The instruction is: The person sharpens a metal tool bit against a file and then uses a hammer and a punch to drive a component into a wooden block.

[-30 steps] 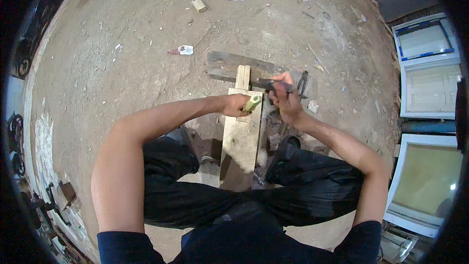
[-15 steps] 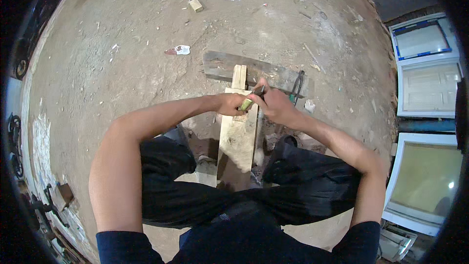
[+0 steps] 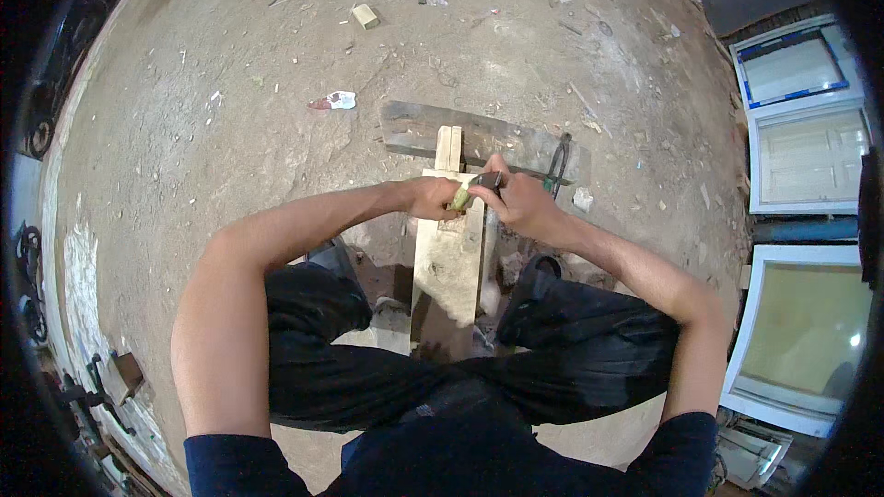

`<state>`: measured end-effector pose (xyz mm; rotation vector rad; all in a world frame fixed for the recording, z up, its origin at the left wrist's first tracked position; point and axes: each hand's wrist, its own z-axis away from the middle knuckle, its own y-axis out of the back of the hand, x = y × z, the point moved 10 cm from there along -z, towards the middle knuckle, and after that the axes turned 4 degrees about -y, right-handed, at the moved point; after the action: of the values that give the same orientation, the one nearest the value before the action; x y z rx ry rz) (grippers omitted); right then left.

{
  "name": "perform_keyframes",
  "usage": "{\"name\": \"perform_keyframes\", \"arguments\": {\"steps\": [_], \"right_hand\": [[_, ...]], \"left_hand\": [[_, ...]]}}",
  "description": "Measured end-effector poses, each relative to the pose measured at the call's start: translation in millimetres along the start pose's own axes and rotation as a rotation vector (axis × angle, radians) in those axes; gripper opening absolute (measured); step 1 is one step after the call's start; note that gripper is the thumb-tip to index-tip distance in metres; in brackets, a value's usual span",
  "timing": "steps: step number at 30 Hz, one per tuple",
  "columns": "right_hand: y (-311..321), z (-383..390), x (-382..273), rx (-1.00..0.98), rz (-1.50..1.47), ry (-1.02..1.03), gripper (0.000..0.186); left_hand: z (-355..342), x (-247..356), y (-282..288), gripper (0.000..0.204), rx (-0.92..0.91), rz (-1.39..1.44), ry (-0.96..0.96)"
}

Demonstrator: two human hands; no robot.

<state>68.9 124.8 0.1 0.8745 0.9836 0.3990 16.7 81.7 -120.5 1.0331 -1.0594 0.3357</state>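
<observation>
My left hand is closed on a pale yellow-green piece, held over a pale wooden board that lies lengthwise between my legs. My right hand grips a dark tool, its front end meeting the green piece beside my left fingers; the exact contact is hidden. A narrow wooden piece sticks out past the board's far end, in front of a weathered grey plank lying crosswise. On that plank, right of my right hand, lies a dark pincer-like tool with some green on it.
Dusty concrete floor holds scattered scraps, a small wooden block and a red-and-white wrapper. White-framed window panels line the right side. Dark metal parts lie along the left edge.
My right hand has moved left and inward, bringing the dark tool against the green piece at my left hand. My left hand has shifted only slightly.
</observation>
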Motion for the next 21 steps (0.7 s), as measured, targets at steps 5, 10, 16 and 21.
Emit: {"name": "perform_keyframes", "arguments": {"steps": [5, 10, 16, 21], "right_hand": [[-7, -8, 10, 0.022, -0.018, 0.078, 0.049], [-1, 5, -1, 0.051, -0.193, 0.081, 0.046], [28, 7, -18, 0.095, -0.091, 0.084, 0.046], [14, 5, -9, 0.153, -0.157, 0.155, 0.048]], "left_hand": [[1, -7, 1, 0.029, 0.004, 0.018, 0.067], [-2, 13, 34, 0.058, 0.256, -0.186, 0.030], [4, 9, 32, 0.056, 0.117, -0.207, 0.254], [12, 9, 37, 0.050, 0.209, -0.196, 0.203]]}}
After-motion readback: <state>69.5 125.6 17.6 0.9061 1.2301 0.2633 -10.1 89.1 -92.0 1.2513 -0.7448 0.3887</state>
